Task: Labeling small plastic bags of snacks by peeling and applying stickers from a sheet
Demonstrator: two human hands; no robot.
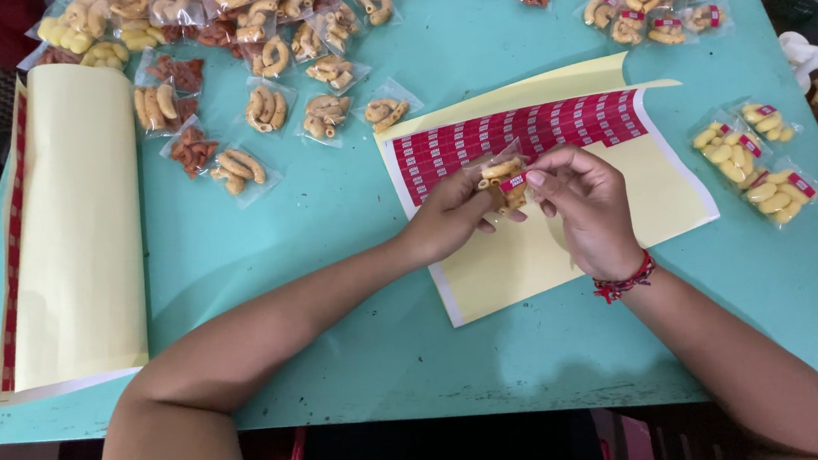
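Paper comes first at the left edge of the tabletop [360,343]: a long yellow backing sheet [74,230] with a thin red strip down its left side, curled over at its far end. Beyond it, across the far left corner, lies a heap of small clear snack packets [215,40], some holding pale curls, some yellow pieces, some reddish ones; loose packets trail from the heap toward the middle.

Near the middle lies a sticker sheet [544,198], red labels in rows across its far part and bare yellow backing on the near part, its top corner peeled up. Above this sheet the left hand [448,219] pinches one snack packet [503,180] from the left, and the right hand [586,203] pinches it from the right, fingertips meeting on a red label at the packet's front. A red thread bracelet [624,282] circles the right wrist.

Toward the right edge rest a few labelled packets of yellow pieces [753,162], and more labelled packets [656,6] cluster in the far right corner.
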